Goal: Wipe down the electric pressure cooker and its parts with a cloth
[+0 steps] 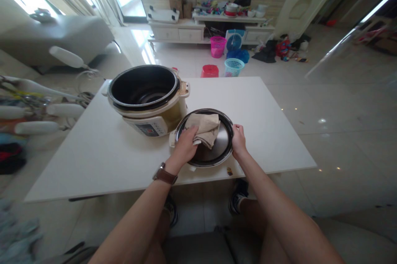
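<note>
A beige folded cloth [208,127] lies on the inner face of a round lid [222,144], with my left hand [187,143] closed on its left part. The lid rests upturned near the table's front edge, its dark rim and metal disc facing up. At the lid's right rim, my right hand [238,138] grips the edge with bent fingers. Behind and to the left stands a white and gold electric cooker [170,117], open at the top, with a dark pot inside. A small brown scrap [229,171] sits below the lid.
The white table [254,111] spans the middle. Beyond it on the floor are a red stool [210,71], a light blue basket [234,67] and a pink basket [217,46]. White-ended rods [66,57] stand beside the table's left edge.
</note>
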Demonstrator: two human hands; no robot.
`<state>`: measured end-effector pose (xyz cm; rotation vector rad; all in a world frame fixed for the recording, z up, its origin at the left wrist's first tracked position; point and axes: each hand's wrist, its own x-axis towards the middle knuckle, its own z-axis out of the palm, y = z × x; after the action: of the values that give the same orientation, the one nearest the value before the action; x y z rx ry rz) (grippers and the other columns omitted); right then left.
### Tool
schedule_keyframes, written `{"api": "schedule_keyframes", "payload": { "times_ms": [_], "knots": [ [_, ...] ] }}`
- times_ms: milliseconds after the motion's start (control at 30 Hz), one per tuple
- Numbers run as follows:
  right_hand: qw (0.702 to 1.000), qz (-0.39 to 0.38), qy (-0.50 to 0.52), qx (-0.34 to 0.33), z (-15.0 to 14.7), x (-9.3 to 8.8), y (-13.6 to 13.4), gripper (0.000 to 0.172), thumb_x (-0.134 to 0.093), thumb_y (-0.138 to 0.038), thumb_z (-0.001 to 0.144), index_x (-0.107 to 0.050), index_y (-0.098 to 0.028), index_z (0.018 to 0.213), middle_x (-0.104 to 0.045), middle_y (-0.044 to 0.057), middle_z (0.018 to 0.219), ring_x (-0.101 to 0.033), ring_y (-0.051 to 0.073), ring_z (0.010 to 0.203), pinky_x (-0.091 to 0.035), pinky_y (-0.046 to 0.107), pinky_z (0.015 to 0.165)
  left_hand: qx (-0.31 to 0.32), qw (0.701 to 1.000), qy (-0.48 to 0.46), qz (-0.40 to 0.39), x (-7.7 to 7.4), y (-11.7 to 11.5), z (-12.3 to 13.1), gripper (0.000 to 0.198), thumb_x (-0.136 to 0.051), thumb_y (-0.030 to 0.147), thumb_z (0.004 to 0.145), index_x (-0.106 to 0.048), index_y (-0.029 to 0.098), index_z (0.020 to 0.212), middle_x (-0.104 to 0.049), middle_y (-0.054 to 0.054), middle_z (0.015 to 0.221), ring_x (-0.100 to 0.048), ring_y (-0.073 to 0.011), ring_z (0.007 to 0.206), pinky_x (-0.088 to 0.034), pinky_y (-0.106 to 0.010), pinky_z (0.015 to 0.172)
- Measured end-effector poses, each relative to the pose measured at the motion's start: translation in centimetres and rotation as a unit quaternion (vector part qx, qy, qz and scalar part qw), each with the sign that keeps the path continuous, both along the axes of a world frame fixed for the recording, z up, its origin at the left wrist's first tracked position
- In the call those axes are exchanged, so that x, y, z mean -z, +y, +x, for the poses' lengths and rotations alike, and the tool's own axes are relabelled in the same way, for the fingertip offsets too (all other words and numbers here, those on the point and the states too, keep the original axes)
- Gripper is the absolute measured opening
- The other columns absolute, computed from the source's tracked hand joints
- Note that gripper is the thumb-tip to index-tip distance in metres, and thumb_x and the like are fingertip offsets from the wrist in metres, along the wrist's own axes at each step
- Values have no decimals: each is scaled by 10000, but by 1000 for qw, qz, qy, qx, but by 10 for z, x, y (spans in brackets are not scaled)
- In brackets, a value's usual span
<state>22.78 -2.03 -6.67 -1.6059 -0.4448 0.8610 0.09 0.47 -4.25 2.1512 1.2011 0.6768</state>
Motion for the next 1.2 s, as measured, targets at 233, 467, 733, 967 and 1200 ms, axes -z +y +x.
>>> {"api": "schedule_keyframes", "payload": {
  "times_ms": [233, 467, 733, 967, 1200],
  "knots": [
    [1000, -6, -12, 7, 0, 2, -1, 438, -627, -655, 773, -571, -273, 982, -620, -43, 819, -559, 194, 836, -424, 302, 739, 26, 997, 35, -69, 8, -15, 24, 610, -544, 52, 841, -660, 168, 1429, -681, -190, 1482, -589, -349, 1452, -242, -642, 1323],
    [1000, -3, 3, 3, 3, 6, -1, 422, -654, -624, 772, -582, -275, 998, -655, -41, 873, -587, 198, 885, -448, 302, 780, -4, 989, -100, -110, 1, -29, 53, 544, -527, 54, 840, -715, 147, 1342, -709, -159, 1453, -604, -320, 1437, -403, -517, 1276],
    [999, -8, 18, 26, 12, 20, 2, 363, -653, -570, 787, -582, -268, 975, -623, -51, 854, -569, 178, 856, -440, 278, 754, -204, 916, -328, -107, 6, 5, 39, 634, -538, 107, 867, -617, 231, 1484, -733, -70, 1411, -659, -264, 1347, -482, -503, 1232],
    [1000, 4, -5, 4, 4, 13, -2, 408, -635, -623, 800, -563, -280, 1010, -599, -55, 821, -568, 175, 820, -443, 282, 731, -236, 920, -312, -27, -9, 7, 31, 606, -561, 183, 941, -547, 246, 1544, -692, -79, 1478, -596, -232, 1433, -423, -417, 1272],
    [996, 46, 65, -33, -5, 6, -8, 544, -692, -676, 742, -519, -294, 1088, -677, -48, 854, -634, 180, 803, -491, 282, 688, -55, 981, -172, -69, 3, -1, 65, 602, -529, 106, 909, -592, 152, 1506, -641, -178, 1540, -557, -308, 1488, -305, -568, 1322]
  ]
}}
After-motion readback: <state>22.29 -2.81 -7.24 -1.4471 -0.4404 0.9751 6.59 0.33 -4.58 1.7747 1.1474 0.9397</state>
